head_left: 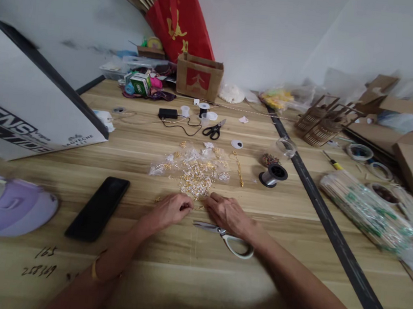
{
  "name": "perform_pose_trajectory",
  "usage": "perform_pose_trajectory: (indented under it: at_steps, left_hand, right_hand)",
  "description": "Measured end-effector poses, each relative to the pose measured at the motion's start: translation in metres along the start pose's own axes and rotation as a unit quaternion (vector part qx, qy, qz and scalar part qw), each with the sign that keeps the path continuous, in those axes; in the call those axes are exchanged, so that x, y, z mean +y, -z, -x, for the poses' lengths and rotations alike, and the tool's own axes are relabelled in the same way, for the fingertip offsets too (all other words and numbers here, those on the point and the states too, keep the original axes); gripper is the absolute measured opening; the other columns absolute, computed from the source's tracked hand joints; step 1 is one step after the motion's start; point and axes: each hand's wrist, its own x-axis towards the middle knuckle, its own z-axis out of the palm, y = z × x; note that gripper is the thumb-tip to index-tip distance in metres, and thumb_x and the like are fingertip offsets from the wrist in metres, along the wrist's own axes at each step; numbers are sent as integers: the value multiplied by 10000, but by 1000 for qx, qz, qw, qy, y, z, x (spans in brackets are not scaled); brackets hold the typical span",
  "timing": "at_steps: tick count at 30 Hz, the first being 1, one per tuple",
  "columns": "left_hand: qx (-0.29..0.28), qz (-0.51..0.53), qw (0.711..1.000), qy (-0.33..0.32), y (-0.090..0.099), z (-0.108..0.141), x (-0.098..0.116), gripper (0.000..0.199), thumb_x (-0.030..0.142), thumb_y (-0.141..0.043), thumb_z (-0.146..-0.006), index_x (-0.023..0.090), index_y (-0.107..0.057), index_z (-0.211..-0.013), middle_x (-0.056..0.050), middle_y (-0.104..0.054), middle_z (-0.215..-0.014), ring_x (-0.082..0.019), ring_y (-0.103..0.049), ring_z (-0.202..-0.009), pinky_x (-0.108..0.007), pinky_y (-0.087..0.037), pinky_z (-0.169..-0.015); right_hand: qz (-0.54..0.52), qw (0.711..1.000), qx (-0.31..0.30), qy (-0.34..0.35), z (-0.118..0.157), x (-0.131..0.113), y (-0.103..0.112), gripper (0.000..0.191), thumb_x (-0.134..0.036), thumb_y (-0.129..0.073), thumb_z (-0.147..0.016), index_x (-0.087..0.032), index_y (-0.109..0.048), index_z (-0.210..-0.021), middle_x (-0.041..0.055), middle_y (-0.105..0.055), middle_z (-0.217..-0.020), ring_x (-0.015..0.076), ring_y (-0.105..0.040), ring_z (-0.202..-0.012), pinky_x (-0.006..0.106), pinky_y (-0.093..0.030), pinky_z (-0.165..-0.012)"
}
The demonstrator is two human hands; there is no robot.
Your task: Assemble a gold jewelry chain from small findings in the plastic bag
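My left hand (171, 209) rests on the wooden table, thumb and fingertips pinched together; whatever lies between them is too small to make out. Facing it, my right hand (225, 211) is curled with its fingertips down at the tabletop, hiding what they may grip. Tiny gold pieces (199, 208) show in the gap between both hands. Just beyond my fingers spreads a heap of gold and clear beads (198, 179) with small plastic bags (158, 169) around it. Scissors with white handles (238, 247) lie just below my right hand, blades pointing left.
To the left are a black phone (98, 208) and a purple-and-white object (19, 208). A wire spool (272, 176), gold chain (238, 169) and black scissors (213, 129) lie beyond my hands. At right, a dark strip (318, 210) crosses the table beside wrapped sticks (366, 210).
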Motion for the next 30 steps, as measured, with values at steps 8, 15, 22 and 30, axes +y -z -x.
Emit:
perform_pose_trajectory:
  at_steps: [8, 15, 22, 30]
  left_hand:
    - [-9, -22, 1000, -10, 1, 1, 4, 187, 110, -517, -793, 160, -697, -786, -38, -695, -795, -153, -610, -730, -237, -442, -725]
    - [-9, -23, 1000, -9, 1, 0, 2, 192, 111, -514, -793, 165, -698, -794, -40, -706, -823, -159, -613, -751, -243, -441, -732]
    - [-7, -9, 1000, -10, 1, 1, 1, 192, 86, -519, -770, 164, -693, -785, -34, -701, -815, -153, -610, -740, -238, -440, -720]
    - [-20, -13, 1000, 5, 4, 1, 3, 195, 74, -524, -757, 153, -696, -806, -46, -693, -827, -153, -604, -738, -240, -441, -719]
  right_hand:
    - [5, 1000, 0, -6, 1, -1, 1, 170, -168, -374, -948, -164, -541, -981, 66, -597, -933, 160, -587, -793, 238, -343, -624]
    - [-1, 1000, -11, -13, 1, -1, 4, 193, -181, -355, -958, -160, -546, -969, 70, -592, -927, 159, -587, -802, 242, -343, -627]
    - [-8, 1000, -13, -14, 1, -2, 5, 234, -209, -321, -976, -162, -550, -984, 76, -594, -940, 161, -583, -811, 246, -345, -648]
    - [-8, 1000, -16, -17, 1, -2, 6, 206, -200, -344, -968, -161, -546, -983, 70, -591, -932, 162, -583, -816, 238, -345, -653]
